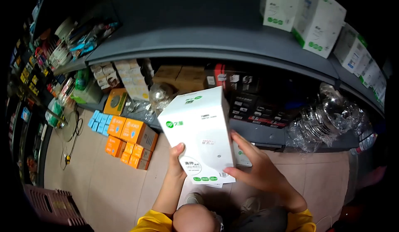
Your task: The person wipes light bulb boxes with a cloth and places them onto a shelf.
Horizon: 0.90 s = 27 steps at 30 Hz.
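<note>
A large white LED bulb box [197,128] with green logos and dark print is held up in front of me, slightly tilted. My left hand [177,163] grips its lower left edge, thumb on the printed face. On the other side, my right hand [259,167] is closed around the lower right edge, with the thumb near the bottom corner. The fingers behind the box are hidden. Part of another white box [242,156] shows low down behind the right hand.
Above runs a grey shelf [208,51] with white bulb boxes [318,22] at its right. Orange boxes [133,131] and small blue boxes [99,122] stand on the floor at left. Plastic-wrapped metal ware [322,122] and black boxes [257,107] occupy the lower shelf.
</note>
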### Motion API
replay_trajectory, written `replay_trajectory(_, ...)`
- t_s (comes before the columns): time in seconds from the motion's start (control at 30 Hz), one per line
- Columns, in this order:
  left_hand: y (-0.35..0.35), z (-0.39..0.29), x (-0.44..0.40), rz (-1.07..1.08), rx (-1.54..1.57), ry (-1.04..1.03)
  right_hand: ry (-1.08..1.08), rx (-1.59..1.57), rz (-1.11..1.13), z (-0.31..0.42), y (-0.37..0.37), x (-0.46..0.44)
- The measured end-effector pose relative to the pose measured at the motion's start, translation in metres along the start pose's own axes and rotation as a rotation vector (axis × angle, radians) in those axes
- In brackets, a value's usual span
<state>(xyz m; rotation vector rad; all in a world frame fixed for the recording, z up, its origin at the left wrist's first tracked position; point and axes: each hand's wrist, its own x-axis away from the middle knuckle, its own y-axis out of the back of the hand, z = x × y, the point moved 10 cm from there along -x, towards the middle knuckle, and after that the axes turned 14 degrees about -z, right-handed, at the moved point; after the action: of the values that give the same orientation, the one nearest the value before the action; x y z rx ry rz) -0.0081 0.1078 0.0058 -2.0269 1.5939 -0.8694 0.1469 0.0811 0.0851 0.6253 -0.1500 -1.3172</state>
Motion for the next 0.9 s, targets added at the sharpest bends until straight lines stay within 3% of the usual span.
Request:
replay_trajectory(0.23, -0.026, -0.026, 0.017, -0.009, -0.041, -0.143, 0.170, -0.079, -0.106, 0.024, 0.023, 0.005)
replay_trajectory(0.4, -0.058, -0.043, 0.022, 0.129, -0.151, -0.234, 0.266, -0.081, -0.180, 0.046, 0.050, 0.009)
replay_trajectory(0.63, -0.128, -0.081, 0.018, 0.236, -0.130, -0.328, 0.403, -0.051, -0.364, 0.085, 0.112, 0.001)
replay_trajectory(0.83, -0.224, -0.110, -0.004, 0.411, -0.224, -0.375, 0.375, -0.056, -0.477, 0.098, 0.172, -0.032)
replay_trajectory(0.9, -0.257, -0.121, -0.013, 0.460, -0.347, -0.515, 0.362, -0.084, -0.520, 0.097, 0.193, -0.043)
